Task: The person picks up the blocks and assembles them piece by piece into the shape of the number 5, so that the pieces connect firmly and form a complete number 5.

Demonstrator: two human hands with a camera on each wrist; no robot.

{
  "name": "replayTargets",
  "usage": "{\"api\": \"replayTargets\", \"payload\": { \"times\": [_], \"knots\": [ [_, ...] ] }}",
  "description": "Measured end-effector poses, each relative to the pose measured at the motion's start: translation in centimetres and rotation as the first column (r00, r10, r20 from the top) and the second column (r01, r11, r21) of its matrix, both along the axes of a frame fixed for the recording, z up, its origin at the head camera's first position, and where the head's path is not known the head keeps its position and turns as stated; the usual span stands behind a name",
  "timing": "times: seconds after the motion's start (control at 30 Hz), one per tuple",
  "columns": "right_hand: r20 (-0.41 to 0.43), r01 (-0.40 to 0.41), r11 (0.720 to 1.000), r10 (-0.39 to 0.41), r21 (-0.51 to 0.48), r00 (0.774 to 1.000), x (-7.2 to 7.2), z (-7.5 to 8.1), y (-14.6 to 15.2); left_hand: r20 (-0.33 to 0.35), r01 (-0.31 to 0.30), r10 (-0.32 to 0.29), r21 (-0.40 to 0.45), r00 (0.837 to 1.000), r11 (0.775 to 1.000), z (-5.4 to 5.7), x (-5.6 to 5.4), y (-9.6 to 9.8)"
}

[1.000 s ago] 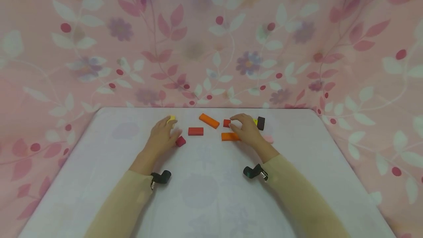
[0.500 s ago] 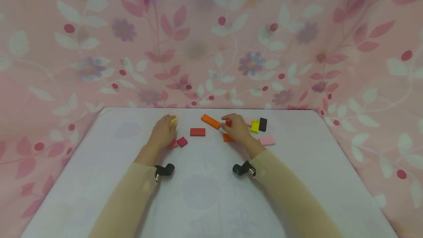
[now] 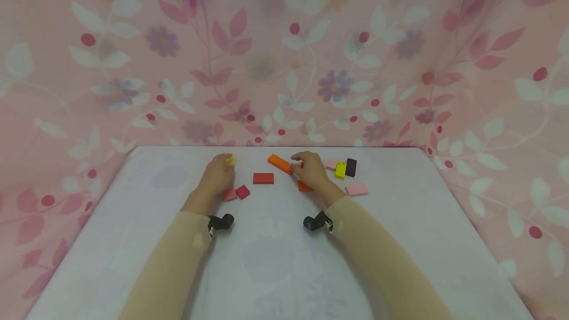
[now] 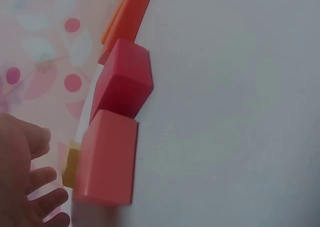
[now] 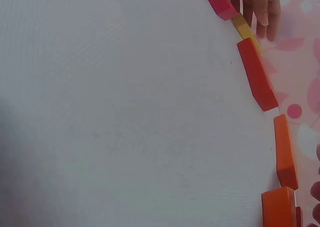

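Note:
My left hand (image 3: 217,176) hovers by a yellow block (image 3: 230,161) at the back left, thumb apart from loosely bent fingers. Beneath its palm side lies a salmon block (image 3: 230,195), and a crimson block (image 3: 242,192) sits right beside that. In the left wrist view, the fingers hang relaxed next to the salmon block (image 4: 107,159), with nothing gripped. My right hand (image 3: 312,170) is over a small red block (image 3: 302,165), mostly hidden by it, thumb and fingers spread apart. An orange block (image 3: 304,186) shows partly under that hand; another orange block (image 3: 280,164) lies near its thumb.
Between the hands lies a red block (image 3: 264,178). To the right are a lime-yellow block (image 3: 340,170), a dark brown block (image 3: 351,167) and two pink blocks, one nearer the front (image 3: 357,189). A floral curtain (image 3: 284,63) rises behind the white table (image 3: 266,256).
My right hand has moved left over the small red block, uncovering the lime-yellow and pink blocks. My left hand has shifted slightly, bringing the salmon block into sight.

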State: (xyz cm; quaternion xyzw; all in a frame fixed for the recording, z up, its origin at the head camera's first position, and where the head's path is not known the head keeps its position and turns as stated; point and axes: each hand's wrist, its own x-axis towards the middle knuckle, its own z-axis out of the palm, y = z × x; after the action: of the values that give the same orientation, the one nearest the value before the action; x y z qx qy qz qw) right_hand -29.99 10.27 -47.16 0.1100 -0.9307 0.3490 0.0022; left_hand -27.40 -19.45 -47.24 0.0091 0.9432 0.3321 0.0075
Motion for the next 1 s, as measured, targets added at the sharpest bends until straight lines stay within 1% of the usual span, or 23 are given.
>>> {"api": "replayTargets", "payload": {
  "times": [0.17, 0.23, 0.3, 0.4, 0.5, 0.53, 0.6, 0.73, 0.87, 1.0],
  "knots": [
    [0.005, 0.009, 1.0, -0.009, -0.008, 1.0, -0.2, -0.2, -0.2, -0.003, 0.02, -0.02, 0.004, 1.0, 1.0, -0.1, -0.6, -0.5],
    [0.006, 0.01, 1.0, -0.01, -0.004, 1.0, -0.2, -0.1, -0.2, -0.011, 0.04, -0.04, -0.021, 0.999, 0.999, -0.3, -0.9, -0.7],
    [0.007, 0.001, 1.0, -0.002, 0.024, 1.0, -0.1, -0.1, -0.3, -0.004, 0.057, -0.058, -0.052, 0.998, 0.997, -0.5, -1.2, -1.0],
    [0.007, -0.016, 0.995, 0.015, 0.094, 1.0, 0.0, -0.1, -0.5, 0.028, 0.079, -0.076, -0.099, 0.997, 0.992, -0.7, -1.4, -1.3],
    [-0.002, -0.026, 0.986, 0.026, 0.167, 1.0, 0.0, -0.2, -0.6, 0.056, 0.092, -0.086, -0.123, 0.995, 0.988, -0.8, -1.5, -1.3],
    [-0.012, -0.029, 0.983, 0.031, 0.183, 0.999, 0.0, -0.2, -0.6, 0.056, 0.094, -0.088, -0.128, 0.995, 0.987, -0.8, -1.5, -1.2],
    [-0.03, -0.032, 0.978, 0.039, 0.205, 0.999, -0.1, -0.3, -0.5, 0.061, 0.093, -0.086, -0.129, 0.994, 0.987, -0.7, -1.4, -1.0],
    [-0.05, -0.035, 0.978, 0.046, 0.204, 0.998, -0.2, -0.6, -0.4, 0.075, 0.084, -0.076, -0.113, 0.994, 0.99, -0.5, -1.4, -0.2],
    [-0.055, -0.031, 0.978, 0.044, 0.208, 0.998, -0.4, -0.9, -0.3, 0.063, 0.089, -0.081, -0.135, 0.995, 0.987, -0.4, -1.9, 0.9],
    [-0.055, -0.032, 0.979, 0.044, 0.202, 0.998, -0.5, -1.1, -0.3, 0.088, 0.099, -0.087, -0.153, 0.992, 0.983, -0.3, -2.4, 2.1]
  ]
}}
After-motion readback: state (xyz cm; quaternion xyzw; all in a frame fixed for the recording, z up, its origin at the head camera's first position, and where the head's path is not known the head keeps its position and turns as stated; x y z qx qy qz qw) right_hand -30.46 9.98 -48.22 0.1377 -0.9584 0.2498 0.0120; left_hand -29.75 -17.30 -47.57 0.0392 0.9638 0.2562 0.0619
